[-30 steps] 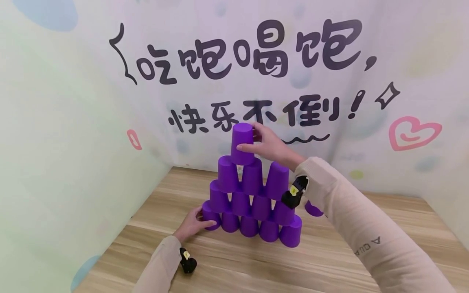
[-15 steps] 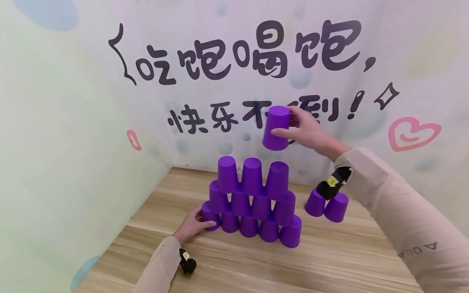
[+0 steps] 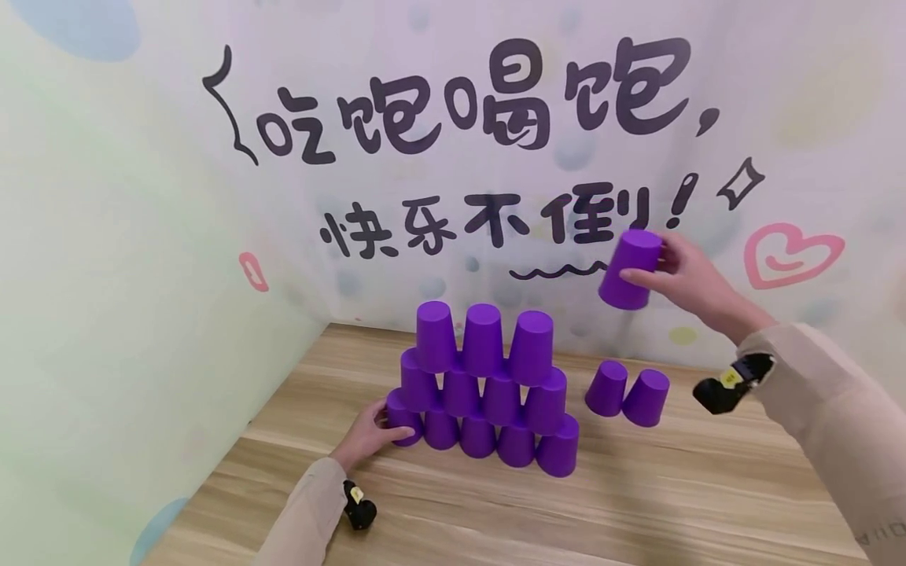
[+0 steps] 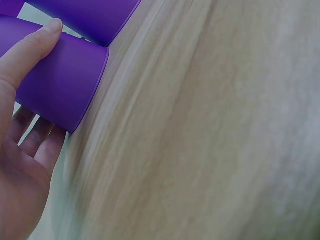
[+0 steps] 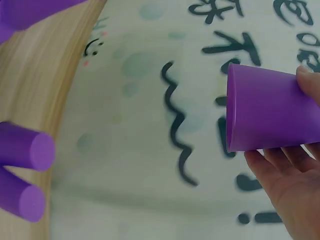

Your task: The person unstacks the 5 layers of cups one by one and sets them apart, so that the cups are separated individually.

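My right hand [image 3: 694, 275] grips an upside-down purple cup [image 3: 631, 270] in the air, right of a stack of cups. In the right wrist view the thumb lies on one side of that cup [image 5: 275, 110] and the fingers on the other. The stack [image 3: 481, 393] has three rows of upside-down purple cups, with three cups along its top. My left hand [image 3: 366, 434] holds the leftmost bottom-row cup [image 3: 405, 417] between thumb and fingers. That cup [image 4: 65, 77] stands on the table in the left wrist view.
Two more upside-down purple cups, a left one [image 3: 606, 389] and a right one [image 3: 646, 398], stand close together right of the stack. The wooden table [image 3: 453, 511] meets a printed wall [image 3: 425, 157] at the back and a pale green wall [image 3: 141, 275] at the left.
My right hand has lifted the cup off the top of the stack and carried it right, above the two separate cups. The left hand has stayed on its cup.
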A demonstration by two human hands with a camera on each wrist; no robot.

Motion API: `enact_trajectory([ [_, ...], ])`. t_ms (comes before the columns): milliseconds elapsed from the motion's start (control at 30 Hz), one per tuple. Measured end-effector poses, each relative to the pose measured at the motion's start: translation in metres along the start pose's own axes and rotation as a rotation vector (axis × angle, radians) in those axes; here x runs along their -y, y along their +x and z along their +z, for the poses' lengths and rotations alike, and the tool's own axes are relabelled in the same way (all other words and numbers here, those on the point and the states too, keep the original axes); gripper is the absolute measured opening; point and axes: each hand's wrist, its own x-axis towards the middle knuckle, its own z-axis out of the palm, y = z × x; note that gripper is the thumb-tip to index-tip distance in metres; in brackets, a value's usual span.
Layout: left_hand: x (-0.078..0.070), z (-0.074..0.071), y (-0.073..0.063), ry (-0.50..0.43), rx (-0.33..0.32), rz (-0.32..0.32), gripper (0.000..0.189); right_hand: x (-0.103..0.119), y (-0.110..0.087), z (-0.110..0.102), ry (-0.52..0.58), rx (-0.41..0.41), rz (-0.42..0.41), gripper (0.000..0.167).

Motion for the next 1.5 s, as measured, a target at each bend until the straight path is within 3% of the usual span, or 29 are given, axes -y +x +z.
enact_trajectory([
  [100,-0.01,0.002,-0.002,-0.011,0.013,-0.006,0.056,-0.026,-0.011,-0.004,-0.029,-0.024,0.035,0.059],
  [267,-0.011,0.003,-0.003,-0.007,0.013,-0.009,0.056,-0.058,-0.026,-0.011,-0.062,-0.063,0.088,0.062],
  [400,-0.005,0.003,0.0,-0.02,0.0,0.0,0.056,-0.083,-0.037,-0.015,-0.071,-0.077,0.118,0.065],
  [633,0.021,0.002,0.009,-0.013,-0.016,-0.018,0.059,-0.131,-0.058,-0.011,-0.078,-0.106,0.15,0.068],
  [833,0.025,0.002,0.009,-0.001,-0.014,-0.019,0.061,-0.165,-0.076,-0.001,-0.072,-0.142,0.18,0.069],
  [1133,0.023,0.0,0.008,-0.017,-0.018,-0.025,0.06,-0.202,-0.091,0.026,-0.083,-0.132,0.204,0.066],
  [1500,0.023,0.001,0.007,-0.01,-0.023,-0.034,0.059,-0.224,-0.103,0.055,-0.045,-0.095,0.302,0.07],
])
